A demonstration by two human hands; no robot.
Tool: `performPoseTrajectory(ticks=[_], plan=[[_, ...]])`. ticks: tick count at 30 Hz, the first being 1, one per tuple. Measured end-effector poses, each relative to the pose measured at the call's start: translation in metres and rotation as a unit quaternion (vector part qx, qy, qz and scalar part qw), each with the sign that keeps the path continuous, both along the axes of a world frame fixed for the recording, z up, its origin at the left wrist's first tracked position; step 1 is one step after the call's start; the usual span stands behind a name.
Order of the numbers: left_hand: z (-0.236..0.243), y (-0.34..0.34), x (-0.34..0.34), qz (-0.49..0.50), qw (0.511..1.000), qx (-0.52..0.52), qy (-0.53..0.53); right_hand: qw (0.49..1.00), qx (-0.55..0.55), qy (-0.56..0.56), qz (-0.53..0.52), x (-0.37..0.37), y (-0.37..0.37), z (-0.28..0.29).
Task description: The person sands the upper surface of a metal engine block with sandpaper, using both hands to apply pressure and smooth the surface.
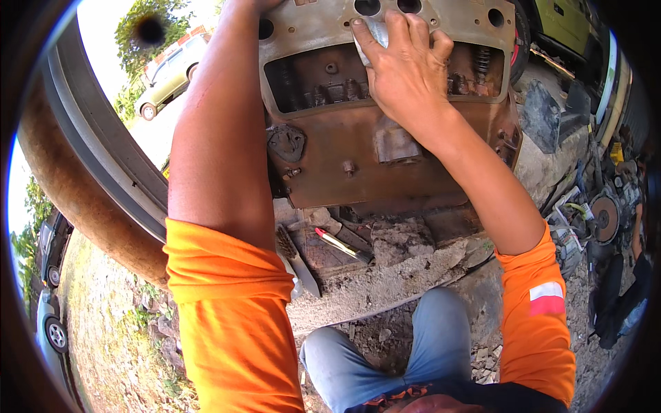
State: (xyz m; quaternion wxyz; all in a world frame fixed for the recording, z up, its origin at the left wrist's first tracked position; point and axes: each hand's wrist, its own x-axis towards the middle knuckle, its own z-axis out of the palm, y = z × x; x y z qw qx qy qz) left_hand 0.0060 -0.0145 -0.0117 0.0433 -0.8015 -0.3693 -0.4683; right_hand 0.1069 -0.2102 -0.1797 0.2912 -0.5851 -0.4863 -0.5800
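Observation:
A rusty engine block (323, 179) with a grey machined top face and several round holes stands in front of me. My right hand (406, 76) presses a pale grey pad (375, 34) on that top face, fingers bent over it, above the dark opening. My left arm reaches past the block's left side; my left hand (261, 4) is at the top edge of the picture, its fingers cut off from view. Below the block lie a wire brush (286, 241), a flat metal blade (303, 275) and a red-and-yellow handled tool (341, 246) on the rough concrete.
A curved rusty pipe (96, 220) and grey rail run along my left, with parked cars (172, 69) beyond. A green vehicle (564, 27) is at upper right. Dark metal plates (540, 120) and heaped machine parts (606, 220) lie to my right. My knees rest below the concrete ledge (372, 303).

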Motion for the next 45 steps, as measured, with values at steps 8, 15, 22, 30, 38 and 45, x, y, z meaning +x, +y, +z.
performPoseTrajectory(ticks=[8, 15, 22, 30, 38, 45], plan=[[0.003, 0.004, 0.0, -0.024, 0.999, -0.042, 0.01, 0.999, -0.009, -0.005, -0.05, 0.001, 0.005, 0.006], [0.005, 0.008, 0.001, -0.022, 0.999, -0.048, 0.008, 0.994, 0.0, -0.053, -0.095, -0.004, 0.013, 0.028], [0.006, 0.007, -0.005, -0.017, 1.0, -0.022, 0.007, 0.988, 0.0, -0.103, -0.117, 0.016, 0.004, -0.008], [0.005, 0.001, -0.002, 0.009, 0.999, -0.037, 0.022, 0.995, -0.026, -0.05, -0.079, 0.001, 0.0, 0.018], [0.008, -0.001, -0.007, -0.036, 0.998, -0.035, 0.025, 0.999, 0.015, 0.023, -0.034, -0.011, 0.016, 0.034], [0.009, 0.025, -0.004, -0.084, 0.991, -0.089, 0.058, 0.992, 0.105, 0.04, -0.049, -0.009, 0.019, 0.029]])
